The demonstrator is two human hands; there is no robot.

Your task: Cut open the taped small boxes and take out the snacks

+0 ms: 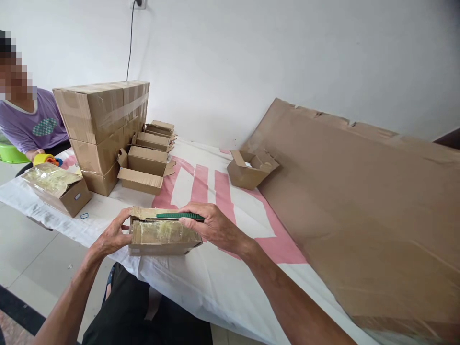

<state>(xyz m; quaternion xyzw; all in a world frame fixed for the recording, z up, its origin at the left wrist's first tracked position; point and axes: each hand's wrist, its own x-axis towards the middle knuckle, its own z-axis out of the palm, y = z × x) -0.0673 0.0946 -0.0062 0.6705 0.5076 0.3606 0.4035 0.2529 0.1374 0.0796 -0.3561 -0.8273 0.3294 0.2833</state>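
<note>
A small cardboard box [161, 235] with a glossy, yellowish coating on its top lies at the table's near edge. My left hand [114, 234] grips the box's left end, thumb and fingers on its side. In my right hand [212, 224] is a green brush-like tool [174, 216], lying along the back of the box top, beside a raised cardboard flap [143, 212]. The tool's tip points left, over the box.
Stacked taped boxes [108, 115] stand at the left, with several open small boxes [147, 160] beside them. Another open box [247, 172] sits mid-table. A large cardboard sheet [359, 206] leans at the right. A person [46, 120] holds yellow tape [43, 159] near a coated box [59, 189].
</note>
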